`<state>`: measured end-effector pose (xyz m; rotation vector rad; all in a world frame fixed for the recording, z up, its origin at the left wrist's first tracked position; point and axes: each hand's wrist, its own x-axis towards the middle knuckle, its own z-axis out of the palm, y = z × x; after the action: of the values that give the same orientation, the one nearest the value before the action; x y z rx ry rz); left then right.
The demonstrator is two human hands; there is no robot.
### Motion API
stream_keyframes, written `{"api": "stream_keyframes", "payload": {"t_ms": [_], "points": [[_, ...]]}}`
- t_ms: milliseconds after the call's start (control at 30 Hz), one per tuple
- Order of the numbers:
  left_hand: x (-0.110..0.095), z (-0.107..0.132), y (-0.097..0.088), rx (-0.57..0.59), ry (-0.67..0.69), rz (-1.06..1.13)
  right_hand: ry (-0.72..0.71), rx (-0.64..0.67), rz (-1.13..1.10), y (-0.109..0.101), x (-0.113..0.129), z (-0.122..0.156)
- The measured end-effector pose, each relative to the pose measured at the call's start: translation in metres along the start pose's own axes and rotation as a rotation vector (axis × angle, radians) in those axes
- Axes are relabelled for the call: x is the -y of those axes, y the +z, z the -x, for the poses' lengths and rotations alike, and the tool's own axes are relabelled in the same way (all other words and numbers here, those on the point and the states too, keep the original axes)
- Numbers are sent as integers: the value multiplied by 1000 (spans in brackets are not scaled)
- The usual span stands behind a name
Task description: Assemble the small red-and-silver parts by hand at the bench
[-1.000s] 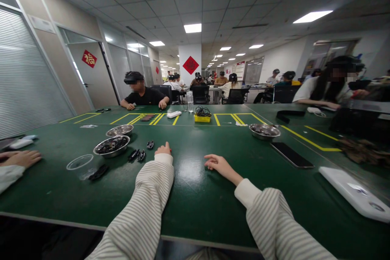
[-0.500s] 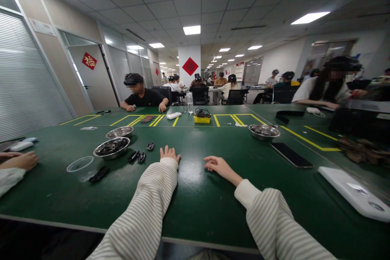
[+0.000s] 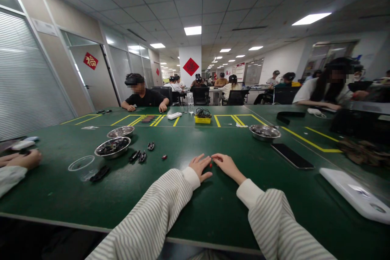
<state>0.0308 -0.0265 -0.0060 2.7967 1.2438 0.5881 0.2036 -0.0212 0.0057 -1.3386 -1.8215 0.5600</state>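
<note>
My left hand (image 3: 201, 167) rests low over the green table with its fingers spread and nothing in them. Its fingertips come close to those of my right hand (image 3: 228, 166), whose fingers are stretched out and slightly bent. A tiny red piece (image 3: 211, 165) shows between the two hands; whether a fingertip touches it I cannot tell. Left of my hands lies a small dark part with some red on it (image 3: 164, 157). Further left are several black shell-like parts (image 3: 141, 157), one set apart (image 3: 151, 146).
Metal bowls with dark parts stand at left (image 3: 112, 148) and right (image 3: 265, 133), another bowl (image 3: 121, 131) behind. A clear plastic cup (image 3: 81, 168), a phone (image 3: 291, 155) and a white case-like device (image 3: 355, 195) lie around. A co-worker's hands (image 3: 26, 159) are at far left.
My left hand has moved right, towards my right hand, and spread its fingers. The small dark part with red now shows where that hand was. The red piece has come into view.
</note>
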Motion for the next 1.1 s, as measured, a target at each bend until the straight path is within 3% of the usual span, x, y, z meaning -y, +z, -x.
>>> {"api": "stream_keyframes", "payload": {"t_ms": [67, 133, 233, 333, 467, 667, 800, 900, 1100], "points": [[14, -1, -12, -59, -182, -98, -41, 58, 49, 0, 0, 1], [31, 0, -23, -93, -459, -246, -89, 103, 111, 0, 1, 3], [57, 7, -35, 4, -877, -425, -148, 152, 195, 0, 2, 6], [71, 14, -38, 121, -1044, -421, -177, 139, 233, 2, 2, 8], [70, 12, -37, 136, -938, -375, -174, 96, 240, 4, 3, 10], [38, -3, -24, 179, -345, -176, -145, 71, 111, 9, 8, 11], [10, -4, -11, 142, -133, -49, -136, 83, 28, 11, 10, 10], [-1, -1, -8, 93, -73, -8, -170, 72, 28, 12, 10, 9], [2, -2, -7, 29, -168, 70, -169, 66, 26, 12, 8, 9]]}}
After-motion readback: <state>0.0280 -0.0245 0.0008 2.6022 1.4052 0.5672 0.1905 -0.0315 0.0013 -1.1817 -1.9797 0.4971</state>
